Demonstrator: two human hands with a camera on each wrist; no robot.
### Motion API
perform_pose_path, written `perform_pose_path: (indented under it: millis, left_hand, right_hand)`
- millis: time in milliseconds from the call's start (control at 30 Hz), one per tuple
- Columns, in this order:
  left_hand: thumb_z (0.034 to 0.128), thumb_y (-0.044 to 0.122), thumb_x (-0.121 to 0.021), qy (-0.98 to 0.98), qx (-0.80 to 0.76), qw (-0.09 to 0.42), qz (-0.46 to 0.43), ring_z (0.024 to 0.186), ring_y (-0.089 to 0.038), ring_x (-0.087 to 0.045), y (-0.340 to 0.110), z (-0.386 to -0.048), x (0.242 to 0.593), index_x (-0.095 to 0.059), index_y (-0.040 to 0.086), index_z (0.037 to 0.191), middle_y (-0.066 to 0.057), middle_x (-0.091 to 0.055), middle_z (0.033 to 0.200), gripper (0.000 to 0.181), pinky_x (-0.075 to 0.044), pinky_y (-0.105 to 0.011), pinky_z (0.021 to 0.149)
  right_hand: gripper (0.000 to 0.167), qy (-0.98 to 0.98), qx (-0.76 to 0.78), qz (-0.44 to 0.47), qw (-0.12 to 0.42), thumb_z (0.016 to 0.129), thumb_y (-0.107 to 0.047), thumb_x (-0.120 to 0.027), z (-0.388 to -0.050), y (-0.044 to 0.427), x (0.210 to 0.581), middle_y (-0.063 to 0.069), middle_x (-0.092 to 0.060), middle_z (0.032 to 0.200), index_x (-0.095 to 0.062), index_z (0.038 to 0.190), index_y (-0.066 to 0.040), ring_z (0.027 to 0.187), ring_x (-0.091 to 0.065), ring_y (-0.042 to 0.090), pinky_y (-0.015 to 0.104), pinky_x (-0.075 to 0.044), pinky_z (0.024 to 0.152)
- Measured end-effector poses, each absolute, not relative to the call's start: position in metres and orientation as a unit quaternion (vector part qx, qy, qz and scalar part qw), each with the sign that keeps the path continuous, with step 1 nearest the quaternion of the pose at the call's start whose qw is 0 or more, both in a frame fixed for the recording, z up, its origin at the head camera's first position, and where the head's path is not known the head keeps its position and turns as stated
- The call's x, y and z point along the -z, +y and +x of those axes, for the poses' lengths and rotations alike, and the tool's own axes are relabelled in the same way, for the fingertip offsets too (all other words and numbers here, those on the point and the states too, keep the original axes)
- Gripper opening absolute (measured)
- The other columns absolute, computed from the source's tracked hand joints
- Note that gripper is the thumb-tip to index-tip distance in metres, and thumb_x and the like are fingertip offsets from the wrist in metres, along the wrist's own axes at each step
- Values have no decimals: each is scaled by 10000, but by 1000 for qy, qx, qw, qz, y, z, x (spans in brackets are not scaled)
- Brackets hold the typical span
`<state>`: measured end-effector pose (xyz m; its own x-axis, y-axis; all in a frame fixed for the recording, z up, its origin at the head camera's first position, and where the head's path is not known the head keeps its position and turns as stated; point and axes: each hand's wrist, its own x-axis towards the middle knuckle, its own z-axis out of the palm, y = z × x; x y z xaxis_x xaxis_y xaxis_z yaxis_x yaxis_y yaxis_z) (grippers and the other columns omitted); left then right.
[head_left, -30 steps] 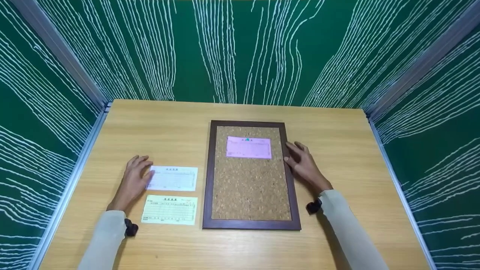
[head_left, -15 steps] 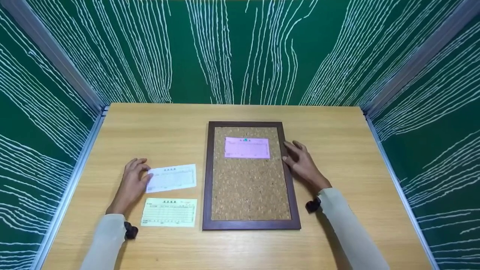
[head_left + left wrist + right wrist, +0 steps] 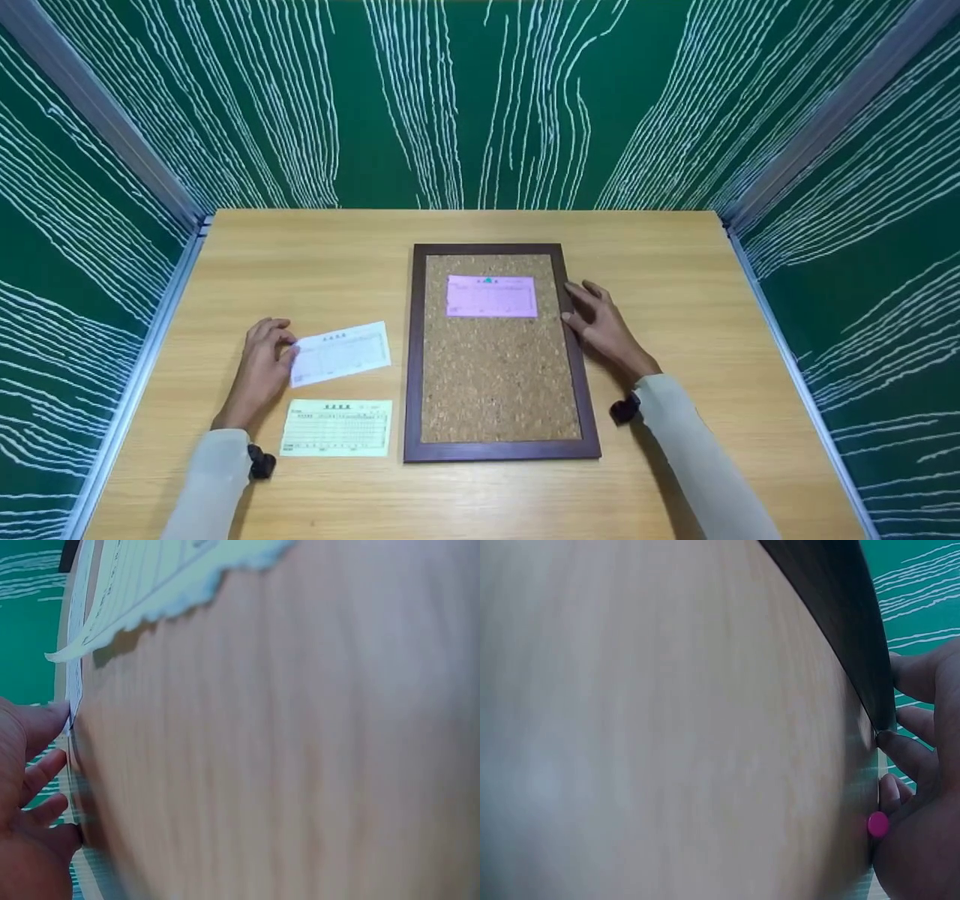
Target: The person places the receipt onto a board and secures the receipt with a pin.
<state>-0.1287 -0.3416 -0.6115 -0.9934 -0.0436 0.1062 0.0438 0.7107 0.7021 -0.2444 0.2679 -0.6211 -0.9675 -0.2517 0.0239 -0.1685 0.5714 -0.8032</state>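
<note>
A white printed paper slip lies tilted left of the cork board, its right end turned away from me. My left hand pinches the slip's left edge between thumb and fingers. Below it is a pale green printed slip, its torn edge curling up in the left wrist view. A pink slip is fixed near the top of the board by a green pushpin. My right hand rests against the board's dark frame on the right side, fingers relaxed.
The wooden table is enclosed by green walls with white wavy lines. A pink round-headed pin shows close to my right palm in the right wrist view. Each wrist bears a small black camera.
The white slip has turned, its right end swinging up, with my left hand at its left edge. My right hand has stayed at the frame. The head view has shifted slightly.
</note>
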Motion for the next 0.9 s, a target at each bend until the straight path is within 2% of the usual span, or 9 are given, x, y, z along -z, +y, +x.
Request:
perform_pose_path:
  millis: [133,300,433,700,800,900]
  left_hand:
    - [1054,-70,-634,-924,376,61,8,1610,-505,-242,-341,-129,611,-679,-127,1157,-312,-484,1576,126,-215,-654,1315]
    - [1071,-75,-586,-927,370,64,25,1566,-497,-295,-338,-128,608,-675,-143,1158,-321,-448,1588,142,-354,-648,1242]
    - [1081,-76,-574,-924,375,67,36,1502,-490,-371,-335,-130,603,-680,-147,1151,-320,-474,1560,146,-449,-626,1161]
    - [1085,-49,-600,-925,372,73,40,1237,-437,-592,-330,-136,587,-702,-111,1166,-296,-676,1246,145,-495,-571,1073]
    - [1091,-33,-594,-927,366,67,44,1103,-402,-669,-328,-137,583,-707,-94,1179,-271,-714,1158,155,-555,-499,959]
    - [1094,-26,-597,-928,365,62,48,1000,-354,-690,-327,-138,578,-719,-83,1172,-242,-733,1104,155,-556,-362,841]
  right_hand:
    - [632,884,449,-118,46,1092,-218,-702,-245,268,621,313,-239,1755,-478,1672,-102,1624,-231,539,703,-198,1305]
    - [635,883,451,-122,45,1090,-224,-712,-246,267,621,315,-241,1752,-482,1669,-103,1620,-237,544,707,-202,1301]
    - [638,884,450,-124,44,1088,-223,-715,-246,267,621,314,-243,1750,-482,1670,-106,1617,-240,546,713,-205,1298]
    - [634,885,447,-122,38,1085,-213,-719,-246,268,621,311,-250,1749,-489,1666,-106,1614,-248,545,715,-212,1295]
    - [636,885,446,-124,42,1090,-207,-711,-245,268,622,321,-240,1748,-476,1670,-96,1618,-233,548,721,-216,1292]
    - [638,884,447,-127,44,1093,-184,-704,-245,269,623,338,-230,1744,-462,1673,-73,1618,-218,558,729,-210,1289]
